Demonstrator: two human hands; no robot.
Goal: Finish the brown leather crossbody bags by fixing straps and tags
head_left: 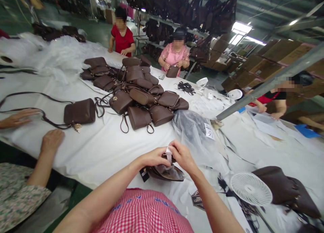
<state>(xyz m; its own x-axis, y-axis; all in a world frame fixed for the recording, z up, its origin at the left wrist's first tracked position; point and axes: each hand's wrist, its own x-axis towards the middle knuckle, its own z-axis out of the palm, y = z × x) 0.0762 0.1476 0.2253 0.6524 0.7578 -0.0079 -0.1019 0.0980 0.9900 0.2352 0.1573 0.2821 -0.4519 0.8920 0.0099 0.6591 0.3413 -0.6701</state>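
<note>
One brown bag [163, 173] lay open by the near edge of the tabletop [101, 148], right in front of a checked apron [141, 211]. The left hand [158, 156] and the right hand [182, 156] were close together over it, fingers curled, and both pinched a small white strip [169, 154]. White tabletop stretched from the left hand to a co-worker's hand [52, 140], so that side had lots of room. Past the hands, a big pile [144, 96] of brown bags took up the middle. The right side was tighter: a cloudy sack [191, 138] with a label [209, 131] sat just past the right hand, and a white fan [251, 190] was near the right arm. The white top was a bit wrinkled. A gray pole [268, 87] slanted up on the right. On the far side were a co-worker in red [124, 40] and a co-worker in pink [175, 54]. Behind them, dark bags [182, 7] hung up high, and boxes [270, 62] were stacked on the right.
</note>
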